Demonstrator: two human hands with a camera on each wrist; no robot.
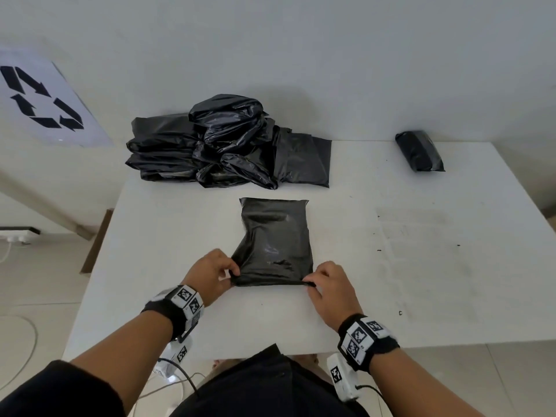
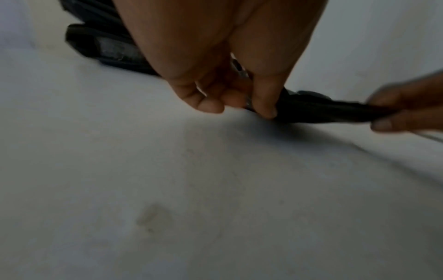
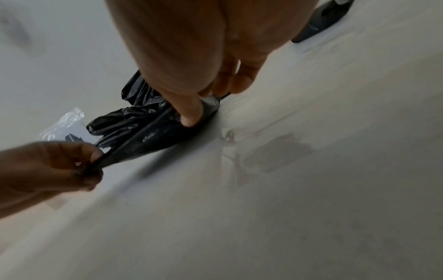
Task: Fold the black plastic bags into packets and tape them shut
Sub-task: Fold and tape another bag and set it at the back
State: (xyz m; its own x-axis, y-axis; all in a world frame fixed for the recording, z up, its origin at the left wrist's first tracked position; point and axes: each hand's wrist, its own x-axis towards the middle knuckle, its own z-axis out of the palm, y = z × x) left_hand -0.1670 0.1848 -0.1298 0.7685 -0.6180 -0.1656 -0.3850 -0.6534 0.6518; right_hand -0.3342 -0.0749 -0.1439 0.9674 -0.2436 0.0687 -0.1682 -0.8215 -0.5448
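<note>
A folded black plastic bag [image 1: 275,242] lies flat on the white table [image 1: 421,251], its long side running away from me. My left hand [image 1: 233,273] pinches its near left corner and my right hand [image 1: 310,282] pinches its near right corner. The left wrist view shows the left hand [image 2: 258,106] gripping the bag's near edge [image 2: 323,111], lifted slightly off the table. In the right wrist view the thumb and fingers of the right hand [image 3: 201,108] hold the black bag [image 3: 153,136]. A pile of loose black bags [image 1: 222,145] sits at the table's far edge.
A finished black packet [image 1: 419,152] lies at the far right corner of the table. A white sheet with a recycling symbol [image 1: 42,97] hangs on the wall to the left. Cables and a power strip [image 1: 15,236] lie on the floor at left.
</note>
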